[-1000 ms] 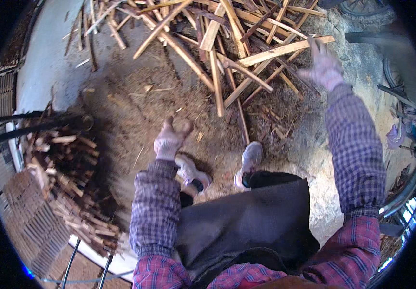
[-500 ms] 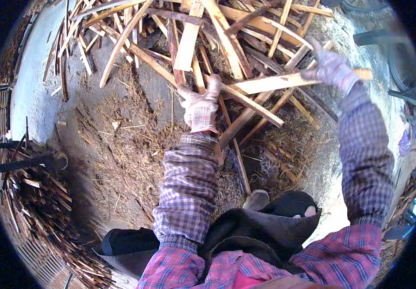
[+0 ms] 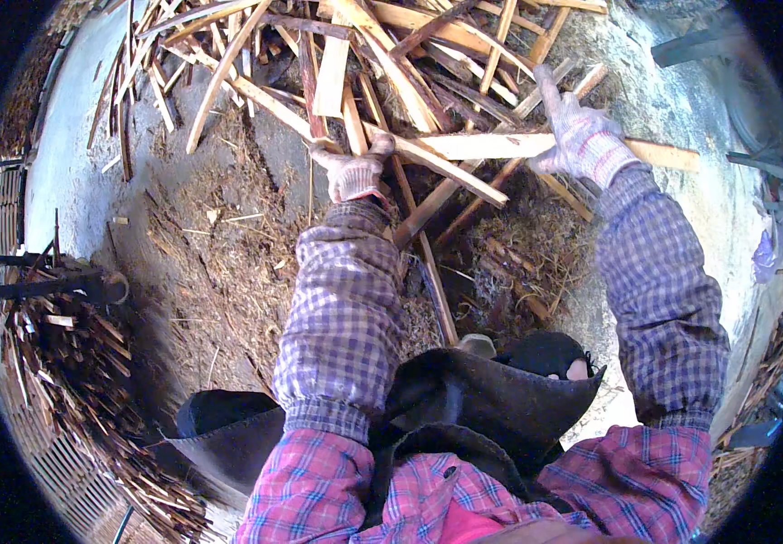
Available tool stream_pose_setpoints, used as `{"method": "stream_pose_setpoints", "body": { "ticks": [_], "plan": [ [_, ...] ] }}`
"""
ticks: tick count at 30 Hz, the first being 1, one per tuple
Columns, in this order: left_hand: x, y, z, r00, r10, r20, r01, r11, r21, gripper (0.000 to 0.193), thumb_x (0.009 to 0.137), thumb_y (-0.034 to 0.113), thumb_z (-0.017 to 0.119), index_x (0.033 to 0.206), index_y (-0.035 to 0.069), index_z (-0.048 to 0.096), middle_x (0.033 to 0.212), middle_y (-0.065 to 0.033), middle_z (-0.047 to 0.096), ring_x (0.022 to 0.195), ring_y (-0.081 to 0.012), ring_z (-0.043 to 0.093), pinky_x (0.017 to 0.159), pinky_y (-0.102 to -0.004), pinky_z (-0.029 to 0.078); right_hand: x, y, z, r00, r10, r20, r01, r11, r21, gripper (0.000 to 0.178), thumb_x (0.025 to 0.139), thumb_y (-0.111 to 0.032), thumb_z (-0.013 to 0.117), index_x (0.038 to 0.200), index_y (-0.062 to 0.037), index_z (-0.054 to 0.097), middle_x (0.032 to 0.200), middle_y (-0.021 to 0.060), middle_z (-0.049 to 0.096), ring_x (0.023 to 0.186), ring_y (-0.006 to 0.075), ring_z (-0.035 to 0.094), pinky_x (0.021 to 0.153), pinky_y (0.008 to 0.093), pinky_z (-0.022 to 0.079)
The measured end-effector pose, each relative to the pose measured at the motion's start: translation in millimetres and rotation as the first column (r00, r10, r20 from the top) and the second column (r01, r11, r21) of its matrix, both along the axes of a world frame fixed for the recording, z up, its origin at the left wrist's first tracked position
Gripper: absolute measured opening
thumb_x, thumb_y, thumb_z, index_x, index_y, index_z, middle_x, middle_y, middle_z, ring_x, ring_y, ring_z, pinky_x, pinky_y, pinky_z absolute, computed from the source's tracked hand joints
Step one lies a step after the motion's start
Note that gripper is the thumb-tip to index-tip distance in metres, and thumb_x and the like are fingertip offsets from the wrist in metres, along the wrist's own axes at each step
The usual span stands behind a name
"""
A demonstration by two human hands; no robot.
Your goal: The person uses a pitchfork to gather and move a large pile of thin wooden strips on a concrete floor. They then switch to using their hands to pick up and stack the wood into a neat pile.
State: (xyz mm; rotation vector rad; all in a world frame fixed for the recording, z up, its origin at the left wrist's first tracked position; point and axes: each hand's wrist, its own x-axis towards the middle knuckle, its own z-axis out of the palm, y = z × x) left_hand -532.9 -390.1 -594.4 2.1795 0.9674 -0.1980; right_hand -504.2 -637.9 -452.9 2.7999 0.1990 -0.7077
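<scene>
My left hand (image 3: 355, 174), in a pale knit glove, lies against the near side of a pile of split wood strips (image 3: 328, 77). Its thumb and a finger are spread, touching or just over the strips; the other fingertips are hidden. Across to the right, my right hand (image 3: 584, 143), gloved alike, is over a long pale wood strip (image 3: 487, 146). One finger points away from me and the thumb is apart from it. The strip passes beneath this palm and shows again on its far right. A narrower strip (image 3: 464, 177) slants down between the hands.
Bark bits and straw (image 3: 219, 245) litter the ground before me. A stack of thin sticks (image 3: 92, 399) stands at the left behind a dark metal bar (image 3: 38, 288). My dark apron (image 3: 491, 399) spreads over my lap. Dark metal parts (image 3: 700, 45) edge the far right.
The whole view has shifted, carrying the pile slightly left and up. My right hand has moved left along the long strip, nearer my left hand. Both hands' fingers stay spread.
</scene>
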Motion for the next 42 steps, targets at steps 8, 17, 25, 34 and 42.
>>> {"method": "stream_pose_setpoints", "body": {
  "ticks": [8, 17, 25, 34, 42],
  "plan": [
    [-39.7, 29.7, -17.3, 0.973, 0.107, 0.203, 0.049, 0.768, -0.638, 0.045, 0.074, 0.032, 0.068, 0.100, 0.000, 0.050, 0.064, -0.0104, 0.062, 0.074, -0.0203, 0.056, 0.071, -0.0323, 0.043, -25.4, -23.3, -37.2, 0.993, 0.026, 0.112, -0.022, 0.999, -0.033, 0.113, 0.066, -0.031, 0.074, 0.140, -0.0195, -0.011, 0.120, 0.0222, 0.046, 0.094, 0.0406, 0.058, 0.077, 0.0526, 0.047],
    [-59.8, 47.1, -71.5, 0.973, 0.205, 0.105, -0.055, 0.650, -0.758, 0.056, 0.067, 0.013, 0.074, 0.116, 0.004, 0.048, 0.087, -0.0076, 0.059, 0.075, -0.0212, 0.056, 0.070, -0.0355, 0.046, -51.6, -9.4, -16.3, 0.994, -0.064, 0.084, 0.069, 0.996, -0.048, 0.091, 0.075, -0.009, 0.062, 0.142, -0.0198, 0.001, 0.113, 0.0222, 0.053, 0.086, 0.0348, 0.062, 0.072, 0.0461, 0.050],
    [-53.1, 74.3, -122.3, 0.999, -0.039, 0.010, 0.037, 0.803, -0.594, 0.051, 0.079, 0.026, 0.060, 0.119, 0.002, 0.041, 0.099, -0.0103, 0.056, 0.085, -0.0230, 0.052, 0.075, -0.0385, 0.043, -298.8, -195.7, -31.2, 0.835, -0.534, 0.132, 0.541, 0.841, -0.022, 0.068, 0.075, -0.026, 0.062, 0.135, -0.0213, 0.028, 0.103, 0.0176, 0.060, 0.091, 0.0347, 0.059, 0.078, 0.0414, 0.049],
    [-86.1, 88.2, -105.1, 0.930, 0.263, 0.256, 0.041, 0.619, -0.784, 0.048, 0.070, 0.020, 0.074, 0.109, 0.003, 0.050, 0.084, -0.0085, 0.058, 0.073, -0.0201, 0.057, 0.064, -0.0339, 0.046, -281.5, -105.0, -62.8, 0.475, -0.873, -0.110, 0.306, 0.047, 0.951, 0.035, 0.078, -0.007, 0.061, 0.110, -0.0027, 0.046, 0.077, 0.0005, 0.050, 0.068, 0.0092, 0.052, 0.058, 0.0207, 0.044],
    [-126.6, 39.3, -86.4, 0.995, 0.097, 0.035, -0.056, 0.793, -0.606, 0.046, 0.069, 0.034, 0.072, 0.104, 0.008, 0.058, 0.089, -0.0076, 0.060, 0.082, -0.0181, 0.053, 0.074, -0.0307, 0.040, -65.0, -71.6, -52.5, 0.813, -0.492, 0.311, 0.135, 0.679, 0.722, 0.063, 0.073, -0.035, 0.068, 0.124, -0.0083, 0.041, 0.093, 0.0094, 0.057, 0.087, 0.0225, 0.056, 0.077, 0.0344, 0.045]
  ]
}}
